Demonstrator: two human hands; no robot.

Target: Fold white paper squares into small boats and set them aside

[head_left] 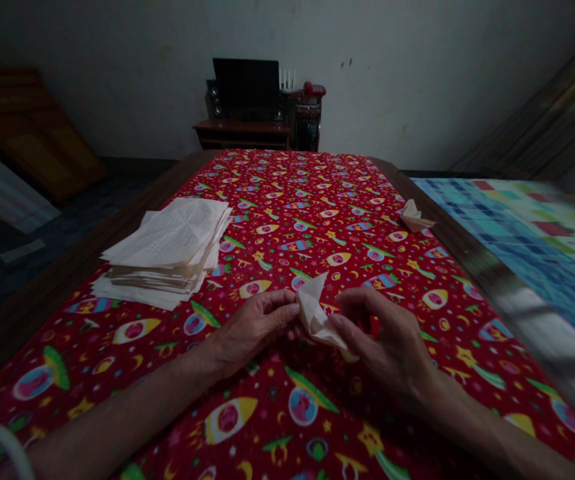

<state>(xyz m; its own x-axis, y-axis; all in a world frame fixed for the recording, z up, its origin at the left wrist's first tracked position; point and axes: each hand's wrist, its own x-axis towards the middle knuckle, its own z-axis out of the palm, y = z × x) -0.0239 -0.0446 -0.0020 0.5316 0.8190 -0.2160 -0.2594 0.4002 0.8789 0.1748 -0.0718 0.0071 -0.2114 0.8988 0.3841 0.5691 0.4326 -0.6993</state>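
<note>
A small folded piece of pale paper (pixel 317 315) is held between both hands just above the red patterned tablecloth (pixel 287 220). My left hand (pixel 252 328) pinches its left side with fingertips pressed together. My right hand (pixel 390 340) grips its lower right part, fingers curled around it. The paper's upper point sticks up between the two hands.
A stack of printed paper sheets (pixel 167 250) lies to the left of my hands. A finished folded paper shape (pixel 414 217) rests near the table's right edge. Beyond the table stand a low shelf with a dark screen (pixel 246 87) and speakers. A checked mat (pixel 517 233) lies at right.
</note>
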